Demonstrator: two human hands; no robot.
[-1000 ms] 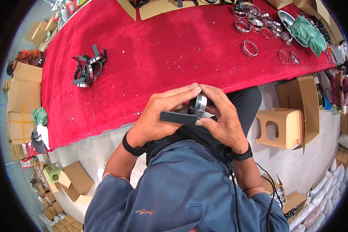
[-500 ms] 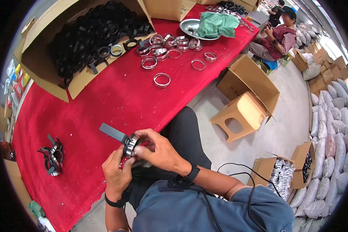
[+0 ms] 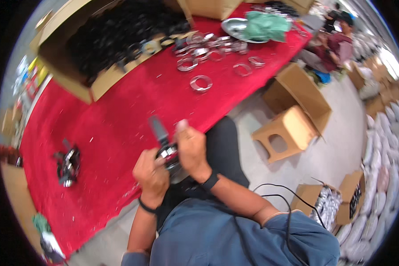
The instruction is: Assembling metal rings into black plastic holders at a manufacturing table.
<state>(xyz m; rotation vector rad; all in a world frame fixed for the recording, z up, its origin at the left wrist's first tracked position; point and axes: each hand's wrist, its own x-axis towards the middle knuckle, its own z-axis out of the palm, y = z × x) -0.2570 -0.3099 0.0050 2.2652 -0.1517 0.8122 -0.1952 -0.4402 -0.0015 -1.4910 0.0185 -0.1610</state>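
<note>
A silver ring with a black fitting and a long grey tab is between my hands, above the front edge of the red-covered table. My left hand is closed on its left side, fingers curled. On the other side, my right hand grips the ring with its thumb pointing up; its fingers are partly hidden and blurred. The grey tab sticks up away from me. At the left on the cloth lies a small pile of similar black-and-silver ring pieces.
A cardboard box of black parts stands at the far left. Loose silver rings lie beside it, near a metal dish with a green bag. Right of the table are a yellow stool, cartons, sacks and a seated person.
The ring has turned so its grey tab points more upright. My right hand has shifted from fingering the ring's edge to its right side, thumb up. The whole view has shifted slightly.
</note>
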